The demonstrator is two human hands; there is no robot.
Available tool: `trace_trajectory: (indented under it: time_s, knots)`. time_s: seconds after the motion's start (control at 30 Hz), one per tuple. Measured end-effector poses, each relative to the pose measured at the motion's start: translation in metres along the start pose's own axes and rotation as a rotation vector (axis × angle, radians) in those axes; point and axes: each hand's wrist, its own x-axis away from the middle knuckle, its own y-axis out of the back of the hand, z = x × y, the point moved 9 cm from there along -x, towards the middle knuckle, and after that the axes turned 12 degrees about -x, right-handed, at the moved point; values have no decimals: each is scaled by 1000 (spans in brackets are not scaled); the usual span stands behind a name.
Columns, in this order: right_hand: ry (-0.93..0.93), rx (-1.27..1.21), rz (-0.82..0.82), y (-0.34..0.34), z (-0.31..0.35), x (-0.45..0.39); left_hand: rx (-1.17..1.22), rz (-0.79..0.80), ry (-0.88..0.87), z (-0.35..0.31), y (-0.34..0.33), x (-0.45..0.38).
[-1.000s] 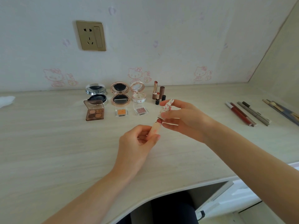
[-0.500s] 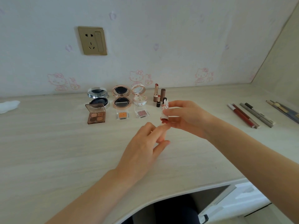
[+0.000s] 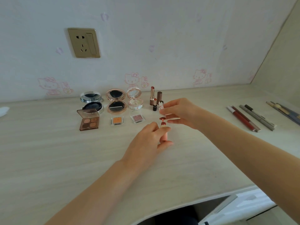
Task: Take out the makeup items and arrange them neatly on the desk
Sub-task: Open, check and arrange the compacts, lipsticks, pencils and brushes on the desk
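Observation:
My left hand [image 3: 146,146] pinches a small pink lipstick tube [image 3: 163,133], held upright just above the desk [image 3: 48,159], its dark red tip showing on top. Directly above it my right hand [image 3: 180,113] holds the tube's white cap with a bunny figure [image 3: 161,107], a short gap apart from the tube. Behind stand open lipsticks [image 3: 152,95], open round compacts [image 3: 116,101], an open brown eyeshadow palette [image 3: 89,121] and two small clear eyeshadow pots [image 3: 117,120].
Several pencils and lip liners [image 3: 250,118] lie in a row at the right, with brushes [image 3: 285,112] beyond them by the side wall. A white tissue [image 3: 3,111] sits at the far left. A wall socket [image 3: 83,43] is above. The desk's curved front edge [image 3: 194,198] is near me.
The cap and tube were together half a second ago with my left hand covering the tube; now the cap is lifted off and the tube stands upright in my left fingers.

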Motion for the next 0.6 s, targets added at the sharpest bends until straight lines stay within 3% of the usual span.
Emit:
trace_trajectory:
  time_s: [0.23,0.6]
  knots:
    - [-29,191,3,-12,-1,-19,-165,4,-32,13,-6,1]
    - [-23,342,-14,-27,-3,-38,-190,-80,-22,24,-8,-2]
